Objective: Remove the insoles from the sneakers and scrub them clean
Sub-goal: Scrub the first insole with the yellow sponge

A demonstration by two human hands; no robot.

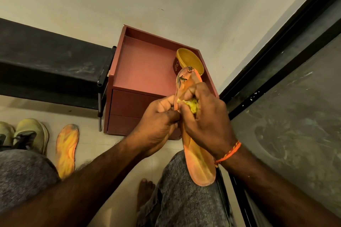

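Right hand [204,116] grips yellow sponge [192,106] against insole [198,160]; left hand [158,121] pinches insole edge

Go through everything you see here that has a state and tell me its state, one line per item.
Left hand: pinching the held insole's edge.
Right hand: gripping a yellow sponge against the held insole.
Held insole: out of the shoe, toe end worn and torn.
Second insole: out, lying flat on the floor.
Sneakers: on the floor, side by side.
Yellow-lidded tub: lid on.
Cabinet drawers: closed.
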